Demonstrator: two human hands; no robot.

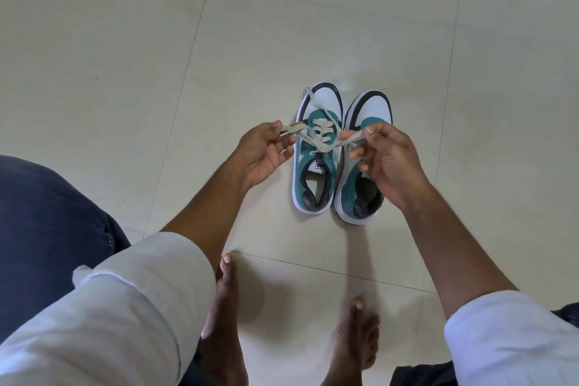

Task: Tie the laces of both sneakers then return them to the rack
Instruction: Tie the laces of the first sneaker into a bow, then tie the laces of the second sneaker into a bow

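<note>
Rolled pale sleeves [103,316] and two bare feet [225,307] fill the bottom of the frame, with dark trousers [47,213] at lower left. Above them, right of centre, two teal-and-white sneakers stand side by side on the tiled floor [125,56], their sides touching or nearly so.

On the left sneaker [315,166], the left hand [266,153] pinches one strand of the white lace [319,138] between thumb and fingertips, and the right hand [385,163] pinches the other strand. Both strands run taut outward from a crossing just above the tongue. I judge this to be the first half-knot being drawn tight; no bow loops are formed yet. A loose lace end trails toward the toe at the sneaker's upper left.

The right sneaker [360,191] is partly hidden behind the right hand, so whether its lace is tied cannot be told, though nothing suggests a finished bow. No rack shows anywhere in the frame.

By my estimate the task is in its early part: the first knot is under way, while the second shoe and the return to the rack probably remain.

Both sneakers lie with their long axes running roughly up the frame, leaning slightly to the right, toes toward the top and heel openings toward the person.
</note>
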